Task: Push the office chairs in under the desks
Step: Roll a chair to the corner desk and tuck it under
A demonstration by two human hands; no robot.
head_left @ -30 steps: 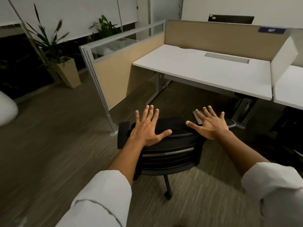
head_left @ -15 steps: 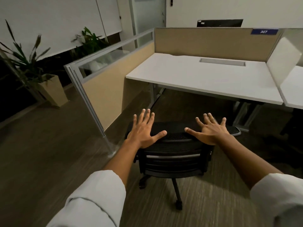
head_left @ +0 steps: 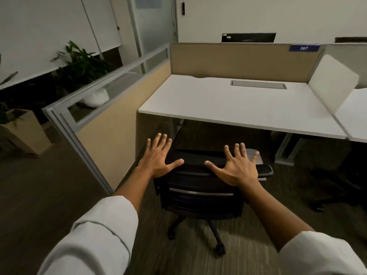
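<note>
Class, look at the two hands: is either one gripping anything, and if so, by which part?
Nothing is gripped. The left hand and right hand are open, fingers spread, at the top edge of the black office chair's backrest.

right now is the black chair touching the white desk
Apart. The head view shows the black chair standing short of the white desk, with dark floor visible between the backrest top and the desk's front edge.

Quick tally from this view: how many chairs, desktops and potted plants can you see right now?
Chairs: 2, the black chair under both hands and a dark one, partly seen, at right.
Desktops: 2, the white desk and its neighbour.
Potted plants: 2, and.
Total: 6
</note>
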